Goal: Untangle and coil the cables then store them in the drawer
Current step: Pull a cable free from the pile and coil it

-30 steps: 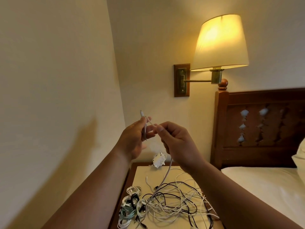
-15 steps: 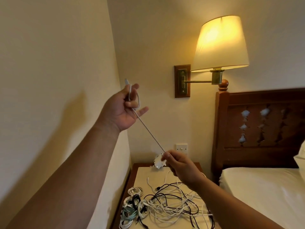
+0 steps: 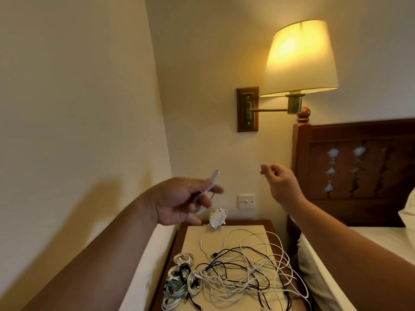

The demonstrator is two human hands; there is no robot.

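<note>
My left hand (image 3: pixel 179 203) is raised above the nightstand's far left corner and grips a white cable (image 3: pixel 210 187) near its plug end, which sticks up past my fingers. My right hand (image 3: pixel 280 182) is up to the right, in front of the headboard, pinching the same thin cable further along; the stretch between the hands is blurred. A tangle of white and black cables (image 3: pixel 244 272) lies on the nightstand (image 3: pixel 193 239). Several coiled cables (image 3: pixel 179 281) sit at its left front. No drawer shows.
A white plug adapter (image 3: pixel 216 218) sits at the nightstand's back edge. A lit wall lamp (image 3: pixel 298 59) hangs above. The wooden headboard (image 3: pixel 359 171) and the bed (image 3: pixel 381 248) are close on the right, the wall on the left. A wall switch (image 3: pixel 246 201) is behind.
My left hand has dropped from high on the left to just above the nightstand. My right hand has risen and swung right, drawing the cable out.
</note>
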